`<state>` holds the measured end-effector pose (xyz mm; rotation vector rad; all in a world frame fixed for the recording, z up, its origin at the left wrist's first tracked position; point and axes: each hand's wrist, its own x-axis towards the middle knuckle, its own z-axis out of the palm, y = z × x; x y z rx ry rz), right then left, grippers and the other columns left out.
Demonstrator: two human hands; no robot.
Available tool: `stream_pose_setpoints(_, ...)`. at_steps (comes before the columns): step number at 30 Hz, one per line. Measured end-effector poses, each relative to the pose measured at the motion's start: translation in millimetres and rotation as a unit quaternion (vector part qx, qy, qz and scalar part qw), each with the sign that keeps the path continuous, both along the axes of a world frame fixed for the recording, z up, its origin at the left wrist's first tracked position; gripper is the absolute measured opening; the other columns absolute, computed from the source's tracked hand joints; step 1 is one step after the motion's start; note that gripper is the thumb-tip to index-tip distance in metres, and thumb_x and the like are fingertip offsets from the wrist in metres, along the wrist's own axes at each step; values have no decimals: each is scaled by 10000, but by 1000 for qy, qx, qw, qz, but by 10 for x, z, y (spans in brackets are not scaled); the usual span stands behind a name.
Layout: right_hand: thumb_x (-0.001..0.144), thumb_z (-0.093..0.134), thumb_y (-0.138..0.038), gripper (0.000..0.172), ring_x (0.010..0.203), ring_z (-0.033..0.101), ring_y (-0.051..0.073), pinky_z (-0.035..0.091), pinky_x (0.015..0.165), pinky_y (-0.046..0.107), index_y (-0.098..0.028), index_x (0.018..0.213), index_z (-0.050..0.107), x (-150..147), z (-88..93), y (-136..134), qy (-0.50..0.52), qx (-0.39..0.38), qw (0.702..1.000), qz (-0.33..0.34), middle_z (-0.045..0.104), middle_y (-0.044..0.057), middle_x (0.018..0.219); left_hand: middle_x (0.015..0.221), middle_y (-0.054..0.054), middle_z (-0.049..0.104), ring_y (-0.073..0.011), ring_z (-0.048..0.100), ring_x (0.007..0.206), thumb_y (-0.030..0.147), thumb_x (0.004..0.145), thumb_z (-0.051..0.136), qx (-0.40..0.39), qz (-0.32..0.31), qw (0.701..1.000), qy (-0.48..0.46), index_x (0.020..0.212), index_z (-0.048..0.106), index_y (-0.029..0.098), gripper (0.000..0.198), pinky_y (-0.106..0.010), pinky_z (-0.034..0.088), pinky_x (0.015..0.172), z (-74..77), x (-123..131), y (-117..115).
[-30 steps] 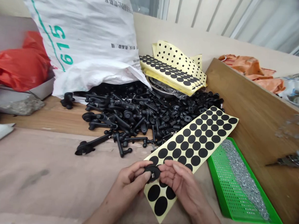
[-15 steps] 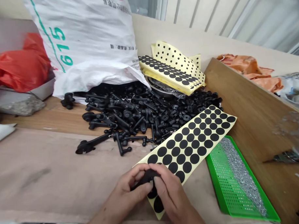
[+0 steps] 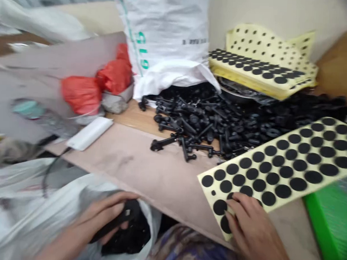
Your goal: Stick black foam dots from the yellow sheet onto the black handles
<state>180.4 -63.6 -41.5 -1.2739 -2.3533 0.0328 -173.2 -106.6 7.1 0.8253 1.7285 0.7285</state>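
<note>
My left hand (image 3: 100, 216) is closed round a black plastic part (image 3: 121, 219) and holds it over the open mouth of a white plastic bag (image 3: 74, 202) below the table's edge. The bag has more black parts inside. My right hand (image 3: 246, 218) rests on the near corner of a yellow sheet of black round stickers (image 3: 283, 170), with its fingertips curled down on the stickers there. A heap of loose black plastic parts (image 3: 216, 124) lies on the table behind the sheet.
A big white woven sack (image 3: 165, 38) stands behind the heap. Stacked yellow sticker sheets (image 3: 261, 70) sit at the back right. A red plastic bag (image 3: 101, 82) and a white box (image 3: 89, 132) lie to the left. A green tray (image 3: 332, 222) is at the right edge.
The view swung left. My left hand carried the black part from the sticker sheet down to the bag at the lower left. My right hand stayed at the sheet's near corner.
</note>
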Motion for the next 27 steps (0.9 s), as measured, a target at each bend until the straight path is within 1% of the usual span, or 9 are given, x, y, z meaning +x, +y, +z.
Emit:
stream_pose_setpoints(3,919,396,-212,214,840,537,262,417,704,380,-139,941,596,10,-32,26,-21,30,999,28,580,147,967,672,-18,671,-119,548,473,563,730,631,-10,-16,995,-98,1044,638,183,493,-182,419,430,-18,84,-5)
stream_pose_setpoints(6,928,378,-231,239,821,539,250,412,694,363,-146,926,601,24,-29,32,-29,46,998,39,582,141,958,619,16,628,-97,510,446,503,743,639,0,-43,993,-113,965,629,187,386,-168,398,433,22,56,10)
stream_pose_setpoints(9,930,372,-239,247,824,539,259,404,683,373,-144,932,600,32,-49,19,-34,45,998,34,582,148,965,706,10,665,-147,594,550,466,799,561,-10,-158,985,71,959,674,218,316,-190,459,490,92,-161,-48)
stream_pose_setpoints(13,909,406,-200,197,835,530,277,404,686,399,-128,963,581,14,-90,-4,-26,30,999,25,574,162,987,826,-48,740,-257,684,768,342,800,537,-24,-260,901,348,937,731,206,274,-285,518,706,77,-308,-147)
stream_pose_setpoints(16,888,418,-152,176,831,521,271,409,692,405,-126,990,559,-23,-83,-30,-16,21,1000,10,567,158,995,866,-58,740,-234,694,758,285,834,478,86,-304,863,395,934,714,218,265,-277,529,691,25,5,-94)
stream_pose_setpoints(19,870,421,-111,186,850,521,269,414,709,408,-138,1006,545,-77,-62,-51,-18,6,1000,-22,574,143,998,1079,-46,686,-180,649,950,206,847,464,308,-408,801,311,1082,634,255,294,-218,517,803,9,578,81)
stream_pose_setpoints(21,861,420,-86,201,863,524,268,416,722,411,-144,1011,541,-114,-50,-62,-18,7,999,-40,582,136,1004,1179,-64,636,-199,576,1091,148,824,475,411,-433,750,285,1120,606,246,338,-266,482,917,-20,960,221)
stream_pose_setpoints(24,840,422,-49,228,875,531,265,423,737,413,-157,1001,541,-151,-36,-77,-10,-5,998,-55,589,125,1016,1187,-90,614,-251,536,1109,174,810,525,447,-474,707,275,1095,603,217,298,-391,455,964,-172,1375,389)
stream_pose_setpoints(27,826,419,-35,240,870,529,257,437,745,418,-172,980,542,-160,-13,-83,11,-44,997,-66,584,111,1014,1145,-103,620,-288,547,1048,219,831,549,446,-480,688,312,1110,593,193,283,-461,464,894,-405,1559,465)
